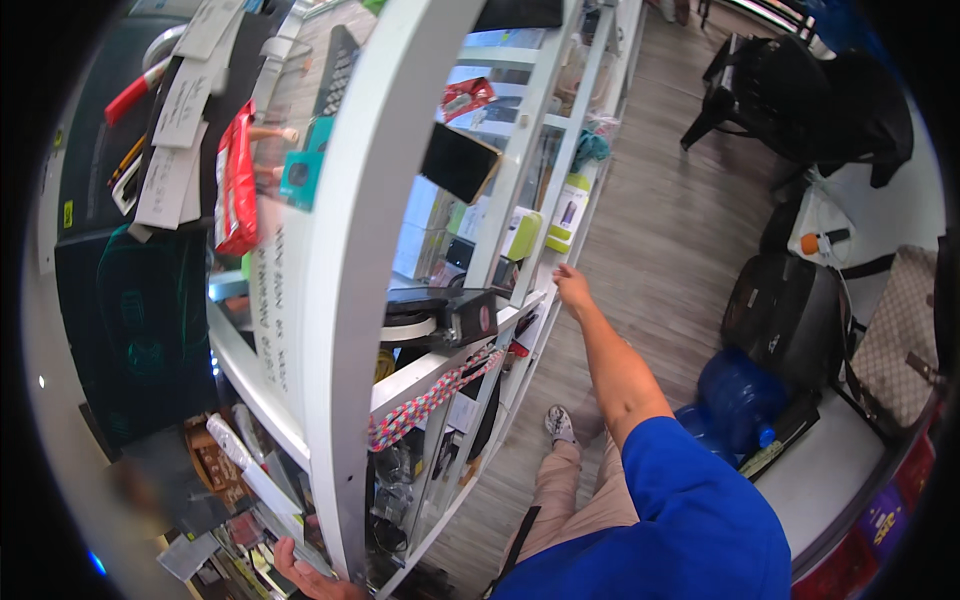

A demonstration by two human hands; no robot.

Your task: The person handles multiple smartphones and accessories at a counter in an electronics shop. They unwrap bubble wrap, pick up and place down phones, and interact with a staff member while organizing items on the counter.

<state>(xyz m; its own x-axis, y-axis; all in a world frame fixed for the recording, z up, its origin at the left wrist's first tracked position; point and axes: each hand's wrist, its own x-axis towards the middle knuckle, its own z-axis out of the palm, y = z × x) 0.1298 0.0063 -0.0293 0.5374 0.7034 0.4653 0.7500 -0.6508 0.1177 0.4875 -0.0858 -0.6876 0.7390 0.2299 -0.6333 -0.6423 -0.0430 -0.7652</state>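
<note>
My right hand [572,289] reaches out at the edge of a white-framed shelf unit [345,250], its fingers curled in. Whatever its fingertips may hold is too small to make out. Just beyond it stands a green-and-white box [568,213]. Another green-and-white package [522,234] sits deeper in the shelf. Left of that hand lies a black box with a pink label [470,318]. At the lower edge, my left hand [312,577] is partly cut off, its fingers apart beside the white post. I see nothing in it.
A braided pink-and-blue cord [435,400] hangs along a lower rail. A dark phone-like slab [460,163] leans inside the shelf. Red packets [237,185] lie on the counter. Rightward are a black bag [785,310], blue water bottles [735,395] and a black chair [800,100].
</note>
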